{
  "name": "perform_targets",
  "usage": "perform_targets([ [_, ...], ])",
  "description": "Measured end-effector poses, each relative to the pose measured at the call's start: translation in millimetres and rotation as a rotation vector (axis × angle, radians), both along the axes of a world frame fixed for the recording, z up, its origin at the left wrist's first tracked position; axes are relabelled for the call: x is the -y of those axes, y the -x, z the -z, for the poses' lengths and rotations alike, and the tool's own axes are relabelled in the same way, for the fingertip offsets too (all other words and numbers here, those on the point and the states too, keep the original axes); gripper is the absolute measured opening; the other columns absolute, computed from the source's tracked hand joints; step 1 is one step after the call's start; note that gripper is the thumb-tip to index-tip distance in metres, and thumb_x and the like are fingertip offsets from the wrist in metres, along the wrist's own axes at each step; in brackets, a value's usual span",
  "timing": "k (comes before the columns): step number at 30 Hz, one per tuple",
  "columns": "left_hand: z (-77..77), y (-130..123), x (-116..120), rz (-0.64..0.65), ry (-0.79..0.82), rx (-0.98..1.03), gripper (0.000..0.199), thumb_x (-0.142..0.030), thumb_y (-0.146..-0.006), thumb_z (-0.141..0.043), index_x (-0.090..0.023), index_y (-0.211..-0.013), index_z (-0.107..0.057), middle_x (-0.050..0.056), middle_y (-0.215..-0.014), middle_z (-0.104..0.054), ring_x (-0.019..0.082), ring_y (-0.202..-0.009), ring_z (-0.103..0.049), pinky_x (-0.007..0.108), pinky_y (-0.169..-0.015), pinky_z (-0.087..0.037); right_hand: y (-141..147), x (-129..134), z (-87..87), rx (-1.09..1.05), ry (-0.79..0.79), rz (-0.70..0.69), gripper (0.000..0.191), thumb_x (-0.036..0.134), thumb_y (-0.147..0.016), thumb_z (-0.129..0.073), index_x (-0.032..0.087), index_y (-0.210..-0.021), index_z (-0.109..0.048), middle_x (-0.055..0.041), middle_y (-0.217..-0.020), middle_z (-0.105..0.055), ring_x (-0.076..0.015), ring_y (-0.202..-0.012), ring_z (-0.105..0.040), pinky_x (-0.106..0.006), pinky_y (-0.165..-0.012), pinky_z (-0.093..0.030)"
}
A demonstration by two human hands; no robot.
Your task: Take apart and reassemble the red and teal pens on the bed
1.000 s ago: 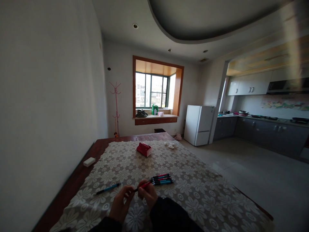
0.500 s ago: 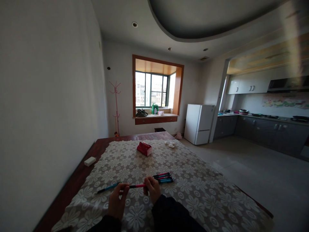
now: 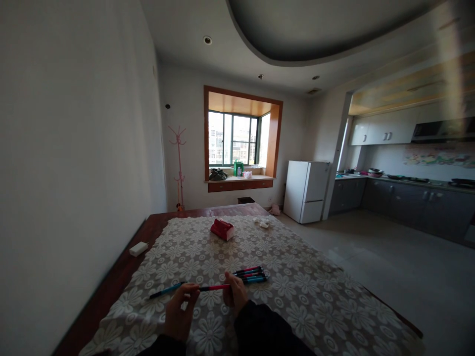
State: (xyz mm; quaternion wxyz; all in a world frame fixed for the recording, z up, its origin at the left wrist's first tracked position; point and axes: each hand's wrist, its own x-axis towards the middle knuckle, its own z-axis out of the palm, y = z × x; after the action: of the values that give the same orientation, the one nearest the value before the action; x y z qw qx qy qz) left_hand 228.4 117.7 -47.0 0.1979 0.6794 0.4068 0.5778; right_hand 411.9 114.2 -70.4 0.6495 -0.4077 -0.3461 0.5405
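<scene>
A slim red-and-black pen (image 3: 215,287) is held level above the table between my two hands. My left hand (image 3: 181,306) pinches its black end between thumb and fingertips. At the red end, my right hand (image 3: 234,292) is closed around it, hiding that tip. A blue-and-black pen (image 3: 166,289) lies on the patterned tablecloth (image 3: 208,336) just beyond my left hand. Several red and blue pens (image 3: 253,275) lie side by side beyond my right hand, partly covered by it.
Farther up the table lie a red packet (image 3: 222,230) and a crumpled white tissue (image 3: 261,223). A white charger (image 3: 138,248) rests on the bare wooden edge (image 3: 122,262) at the left, near the wall. A white fridge (image 3: 306,190) stands beyond the table on the right.
My right hand has shifted slightly right along the pen, and a little more of its red part shows. My left hand keeps its pinch in nearly the same place.
</scene>
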Motion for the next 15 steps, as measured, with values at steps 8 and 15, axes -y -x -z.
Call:
perform_targets([
  [8, -1.1, -6, 5, 0.028, 0.053, -0.107, 0.029, -0.049, -0.078, -0.057, -0.022, -0.080, -0.065, -0.001, -0.070, -0.066, 0.013, -0.058, -0.060, 0.024, -0.054, -0.052, 0, 6, -9.0, -0.157, 0.054, -0.073, 0.062, 0.069, -0.057, -0.066, 0.023, -0.047, -0.026, 0.0116, -0.028, -0.024, -0.0024, -0.024, -0.019, -0.019, -0.029, -0.008],
  [15, -1.5, -7, 7, 0.087, -0.003, -0.175, 0.025, -0.046, -0.080, -0.056, -0.023, -0.083, -0.064, -0.001, -0.070, -0.064, 0.012, -0.057, -0.058, 0.023, -0.056, -0.050, 4, 3, -5.0, -0.225, 0.122, -0.052, 0.056, 0.065, -0.055, -0.069, 0.023, -0.053, -0.031, 0.0148, -0.031, -0.020, -0.0024, -0.024, -0.017, -0.019, -0.029, -0.006],
])
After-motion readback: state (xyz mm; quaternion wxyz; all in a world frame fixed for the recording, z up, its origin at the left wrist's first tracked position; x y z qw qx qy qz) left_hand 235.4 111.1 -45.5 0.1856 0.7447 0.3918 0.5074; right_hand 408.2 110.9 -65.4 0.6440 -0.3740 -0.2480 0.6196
